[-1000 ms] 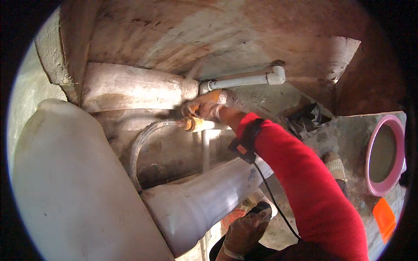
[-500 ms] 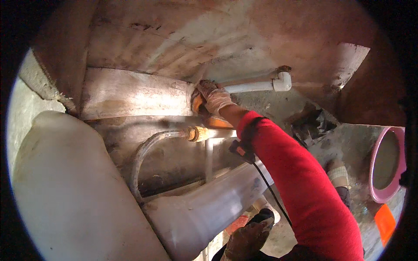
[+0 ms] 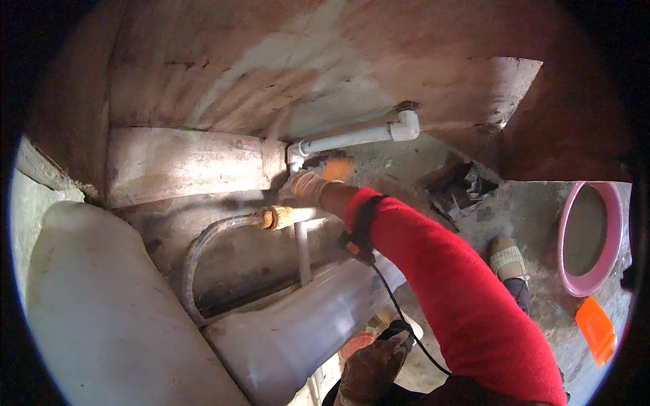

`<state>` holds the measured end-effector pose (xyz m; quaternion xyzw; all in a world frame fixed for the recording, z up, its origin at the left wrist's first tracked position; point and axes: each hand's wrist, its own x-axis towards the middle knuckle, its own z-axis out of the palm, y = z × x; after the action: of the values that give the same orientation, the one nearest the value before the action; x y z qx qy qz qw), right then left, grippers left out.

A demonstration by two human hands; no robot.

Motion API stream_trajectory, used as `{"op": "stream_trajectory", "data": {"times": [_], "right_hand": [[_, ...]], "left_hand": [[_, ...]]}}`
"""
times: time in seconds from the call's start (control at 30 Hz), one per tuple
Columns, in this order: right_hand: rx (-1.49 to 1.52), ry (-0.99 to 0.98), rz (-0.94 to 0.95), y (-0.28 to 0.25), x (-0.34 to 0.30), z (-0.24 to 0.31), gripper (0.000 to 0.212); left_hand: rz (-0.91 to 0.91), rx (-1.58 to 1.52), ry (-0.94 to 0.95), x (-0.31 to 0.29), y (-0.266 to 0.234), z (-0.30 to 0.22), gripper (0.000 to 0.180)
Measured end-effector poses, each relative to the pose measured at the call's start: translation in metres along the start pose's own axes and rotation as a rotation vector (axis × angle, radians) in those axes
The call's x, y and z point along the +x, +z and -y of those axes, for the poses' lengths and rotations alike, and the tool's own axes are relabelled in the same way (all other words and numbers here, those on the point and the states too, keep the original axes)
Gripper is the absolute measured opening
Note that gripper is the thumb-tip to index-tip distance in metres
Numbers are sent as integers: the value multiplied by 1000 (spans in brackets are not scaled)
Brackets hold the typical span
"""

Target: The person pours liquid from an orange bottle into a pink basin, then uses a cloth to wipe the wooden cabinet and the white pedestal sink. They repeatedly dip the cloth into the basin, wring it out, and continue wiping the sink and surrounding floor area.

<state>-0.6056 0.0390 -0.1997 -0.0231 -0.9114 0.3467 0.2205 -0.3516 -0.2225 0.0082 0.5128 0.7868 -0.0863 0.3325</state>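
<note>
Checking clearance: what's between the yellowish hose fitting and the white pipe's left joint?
In the head view, the right hand lies between the fitting and the joint.

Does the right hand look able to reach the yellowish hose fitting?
Probably yes: the right hand appears close above the yellowish hose fitting in the picture, and nothing visible blocks the way.

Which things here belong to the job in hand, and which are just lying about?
Seemingly in the job:
orange piece beside the right hand
white pipe close by

Apparently lying about:
pink basin
orange object
dark crumpled sheet
</note>
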Motion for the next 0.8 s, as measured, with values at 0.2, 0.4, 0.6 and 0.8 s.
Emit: {"op": "stream_trajectory", "data": {"times": [0.2, 0.4, 0.6, 0.8], "right_hand": [[210, 279, -147, -52, -47, -22, 40], [-299, 152, -424, -101, -99, -67, 40], [-432, -129, -588, -130, -146, -73, 23], [-642, 63, -365, -140, -178, -72, 29]], "left_hand": [[-127, -194, 2, 9, -17, -17, 22], [-151, -141, 39, 16, -25, -27, 19], [-164, -114, 101, 14, -26, -22, 18], [-159, -147, 61, 1, -22, -18, 24]]}}
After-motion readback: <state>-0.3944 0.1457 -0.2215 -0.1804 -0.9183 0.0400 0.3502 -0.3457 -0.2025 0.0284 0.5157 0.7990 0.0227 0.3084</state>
